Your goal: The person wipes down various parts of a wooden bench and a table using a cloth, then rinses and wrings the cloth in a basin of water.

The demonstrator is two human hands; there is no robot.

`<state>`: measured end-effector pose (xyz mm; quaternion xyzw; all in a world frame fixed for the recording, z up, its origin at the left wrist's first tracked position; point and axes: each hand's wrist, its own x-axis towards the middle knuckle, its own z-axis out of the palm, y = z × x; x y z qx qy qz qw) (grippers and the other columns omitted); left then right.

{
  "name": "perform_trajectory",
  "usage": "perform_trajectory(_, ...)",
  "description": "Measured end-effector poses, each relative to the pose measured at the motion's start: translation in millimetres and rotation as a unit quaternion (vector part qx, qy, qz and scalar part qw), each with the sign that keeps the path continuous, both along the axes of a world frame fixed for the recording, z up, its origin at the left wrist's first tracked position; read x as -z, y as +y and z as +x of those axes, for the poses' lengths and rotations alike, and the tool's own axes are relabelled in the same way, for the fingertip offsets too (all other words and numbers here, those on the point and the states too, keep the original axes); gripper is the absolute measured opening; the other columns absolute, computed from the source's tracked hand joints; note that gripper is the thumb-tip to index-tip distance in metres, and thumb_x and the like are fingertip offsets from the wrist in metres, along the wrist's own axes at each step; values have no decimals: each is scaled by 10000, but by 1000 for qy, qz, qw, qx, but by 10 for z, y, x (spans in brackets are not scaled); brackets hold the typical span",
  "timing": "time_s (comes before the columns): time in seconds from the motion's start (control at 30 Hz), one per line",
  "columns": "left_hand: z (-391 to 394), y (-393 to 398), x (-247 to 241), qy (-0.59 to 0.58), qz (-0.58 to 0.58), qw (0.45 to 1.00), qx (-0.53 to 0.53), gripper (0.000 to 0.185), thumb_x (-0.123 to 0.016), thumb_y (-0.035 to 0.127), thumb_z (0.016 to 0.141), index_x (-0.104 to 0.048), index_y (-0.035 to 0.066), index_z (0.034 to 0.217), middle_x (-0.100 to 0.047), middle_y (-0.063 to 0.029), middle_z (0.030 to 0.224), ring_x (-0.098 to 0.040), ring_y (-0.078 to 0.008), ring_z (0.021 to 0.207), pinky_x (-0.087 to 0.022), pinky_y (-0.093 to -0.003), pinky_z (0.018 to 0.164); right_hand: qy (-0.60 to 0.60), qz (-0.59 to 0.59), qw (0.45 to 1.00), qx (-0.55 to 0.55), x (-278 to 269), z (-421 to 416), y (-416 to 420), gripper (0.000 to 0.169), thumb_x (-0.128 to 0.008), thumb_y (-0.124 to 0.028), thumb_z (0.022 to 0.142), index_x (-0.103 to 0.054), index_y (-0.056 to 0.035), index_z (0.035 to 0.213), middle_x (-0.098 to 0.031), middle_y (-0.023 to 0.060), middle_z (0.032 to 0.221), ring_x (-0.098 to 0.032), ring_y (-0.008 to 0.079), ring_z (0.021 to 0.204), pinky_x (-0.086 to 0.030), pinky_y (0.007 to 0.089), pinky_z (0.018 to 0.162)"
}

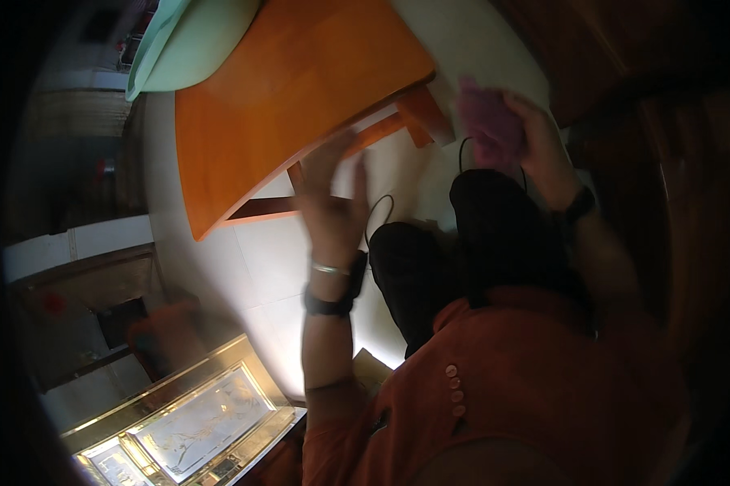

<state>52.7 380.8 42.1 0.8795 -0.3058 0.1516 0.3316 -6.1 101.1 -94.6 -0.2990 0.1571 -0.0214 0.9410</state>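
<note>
My right hand (538,130) grips a bunched pink-purple cloth (492,124), just beyond my right knee. Motion blurs my left hand (334,188), which is raised with fingers apart near the edge of an orange-brown wooden table (304,79); whether it touches the edge cannot be told. Nothing shows in the left hand. Both wrists wear black bands, and the left also has a metal bangle (330,268).
A pale green plastic basin (210,54) rests on the table's far left part. Thin black cables (379,212) show near my knees. At lower left stands a gold-framed door with patterned glass (204,419). Dark wooden furniture (620,54) is at right.
</note>
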Motion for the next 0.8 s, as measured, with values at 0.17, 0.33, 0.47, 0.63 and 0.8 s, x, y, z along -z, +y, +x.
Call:
perform_trajectory(0.17, 647, 113, -513, -129, 95, 987, 2, 288, -653, 131, 999, -679, 5, 1256, -706, -191, 1250, -645, -350, 1219, -491, -425, 1050, -106, -125, 986, 11, 9, 632, 365, 551, -502, -402, 1087, -441, -55, 1510, -598, 110, 1344, -613, 195, 1189, -538, 363, 956)
perform_trajectory(0.33, 1157, 212, -386, -75, 238, 968, -32, 600, -514, 491, 1053, -500, 115, 1520, -440, -206, 1583, -312, -445, 1508, -294, -629, 1163, -29, -274, 961, 6, 646, 786, 802, 630, -416, -464, 1103, -356, -59, 1582, -504, 129, 1504, -461, 228, 1395, -336, 338, 1166)
perform_trajectory(0.47, 1330, 291, -159, -22, 276, 960, -38, 705, -403, 597, 1061, -418, 117, 1578, -328, -241, 1646, -246, -450, 1538, -214, -599, 1172, 153, -214, 957, -119, 1365, 749, 632, 633, -408, -508, 1093, -421, -56, 1535, -530, 102, 1472, -493, 225, 1350, -369, 349, 1136)
perform_trajectory(0.63, 1372, 85, -190, -53, 287, 956, -21, 670, -419, 553, 1069, -430, 107, 1569, -343, -263, 1631, -276, -438, 1528, -171, -538, 1176, 204, -151, 967, 30, 1485, 869, 909, 473, -475, -518, 1080, -604, -103, 1266, -649, 0, 1039, -567, 107, 934, -449, 315, 885)
perform_trajectory(0.8, 1340, 165, -137, -61, 289, 954, -44, 655, -438, 536, 1064, -449, 102, 1555, -365, -271, 1616, -302, -437, 1516, -201, -554, 1163, 43, -84, 991, 94, -256, 539, 1145, 254, -565, -285, 1047, -607, -91, 1205, -624, 11, 1032, -562, 118, 951, -455, 334, 922)
